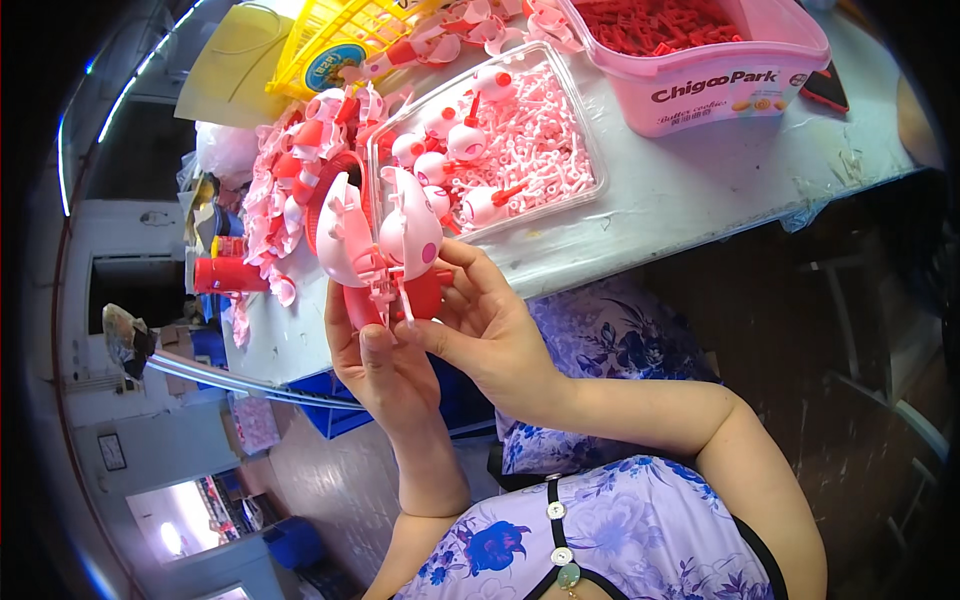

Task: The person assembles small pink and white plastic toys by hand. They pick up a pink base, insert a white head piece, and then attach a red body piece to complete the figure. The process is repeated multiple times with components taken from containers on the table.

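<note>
Both hands hold up a pink and red plastic toy figure (pixel 412 240) at the near edge of the table. Its pink shell halves stand apart like an opened clam, with small pink pieces between them and a red lower part beneath. My left hand (pixel 392 378) is closed round the lower left of it, thumb up against the base. My right hand (pixel 495 338) grips the right side, its thumb at the lower middle and its fingers behind the red part. Just beyond the toy lies a clear plastic tray (pixel 545 221) of small pink stick-like parts (pixel 545 130) and several round pink heads (pixel 466 142).
Pink and red shell pieces (pixel 270 205) are heaped left of the tray. A yellow basket (pixel 285 75) stands behind them. At the back right is a pink tub (pixel 690 100) of red parts, with a dark flat device (pixel 828 92) beside it. A red cylinder (pixel 230 275) lies at the left.
</note>
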